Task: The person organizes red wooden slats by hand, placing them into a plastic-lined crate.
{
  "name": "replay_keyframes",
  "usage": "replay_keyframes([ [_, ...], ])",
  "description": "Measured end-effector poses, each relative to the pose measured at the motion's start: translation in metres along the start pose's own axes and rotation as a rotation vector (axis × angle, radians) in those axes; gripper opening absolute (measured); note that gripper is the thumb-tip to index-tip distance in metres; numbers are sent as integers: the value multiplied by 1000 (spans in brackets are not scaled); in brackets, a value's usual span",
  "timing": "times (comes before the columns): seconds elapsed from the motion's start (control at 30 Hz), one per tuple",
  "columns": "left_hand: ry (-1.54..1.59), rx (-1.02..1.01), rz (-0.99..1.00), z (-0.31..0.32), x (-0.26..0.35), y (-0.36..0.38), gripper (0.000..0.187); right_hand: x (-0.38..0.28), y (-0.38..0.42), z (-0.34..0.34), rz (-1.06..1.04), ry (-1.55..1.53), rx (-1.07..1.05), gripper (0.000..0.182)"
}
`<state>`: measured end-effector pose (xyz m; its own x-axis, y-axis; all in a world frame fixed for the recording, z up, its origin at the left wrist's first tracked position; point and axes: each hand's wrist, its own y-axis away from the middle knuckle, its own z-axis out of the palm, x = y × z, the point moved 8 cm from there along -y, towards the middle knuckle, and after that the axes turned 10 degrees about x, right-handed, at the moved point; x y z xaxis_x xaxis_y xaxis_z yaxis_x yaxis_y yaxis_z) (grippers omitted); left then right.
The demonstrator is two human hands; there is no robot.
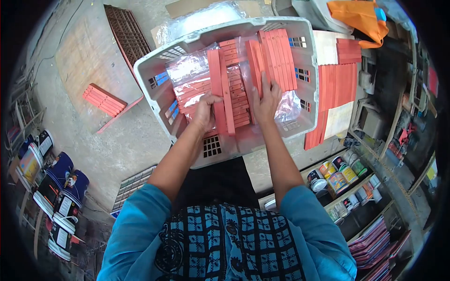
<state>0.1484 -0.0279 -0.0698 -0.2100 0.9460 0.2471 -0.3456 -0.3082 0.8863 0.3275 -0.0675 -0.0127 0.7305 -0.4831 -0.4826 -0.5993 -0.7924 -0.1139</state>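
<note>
Both hands are inside a grey plastic crate [180,42] that holds red wooden strips and clear plastic bags. My left hand [205,111] has its thumb and fingers closed on the lower part of a long red strip [215,75]. A second red strip [227,98] leans close beside it. My right hand [266,100] is wrapped round a few upright red strips [255,61] right of the middle. More strips [279,56] stand at the crate's right side, and a bagged stack [194,91] lies at the left.
Red strips [103,99] lie on a board [77,61] at the left. Rows of red pieces [337,84] are right of the crate, below an orange bag [358,18]. Paint cans [337,180] stand on a lower-right shelf, buckets [61,168] at the lower left.
</note>
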Motion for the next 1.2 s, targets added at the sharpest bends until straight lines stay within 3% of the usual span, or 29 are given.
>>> replay_keyframes([
  [0.1,-80,85,58,-6,8,-21,26,18,-17,29,-53,55,4,59],
  [0.2,-98,106,6,-20,-1,-45,24,24,-21,44,-50,126,35,60],
  [0.3,-124,142,-48,-27,-14,-55,35,23,-17,45,-54,233,109,59],
  [0.37,-73,170,-83,-26,-20,-54,26,15,-22,34,-63,347,185,54],
  [0.47,-23,223,-106,-21,-19,-47,21,1,-28,35,-21,-233,122,45],
  [0.57,5,223,-129,-20,-23,-46,21,-31,-6,65,131,-229,-308,40],
  [0.7,-18,180,-227,-29,-41,-46,37,-31,18,83,233,-283,-384,38],
  [0.8,-17,212,-139,-11,-28,-16,39,-33,28,61,226,-296,-330,36],
  [0.9,66,104,-22,-5,-19,-10,44,-29,34,17,23,-148,0,34],
  [1.07,71,85,15,-10,-17,-7,47,17,25,23,85,-14,109,30],
  [1.2,82,84,10,-14,-16,-7,46,29,12,37,132,85,76,29],
])
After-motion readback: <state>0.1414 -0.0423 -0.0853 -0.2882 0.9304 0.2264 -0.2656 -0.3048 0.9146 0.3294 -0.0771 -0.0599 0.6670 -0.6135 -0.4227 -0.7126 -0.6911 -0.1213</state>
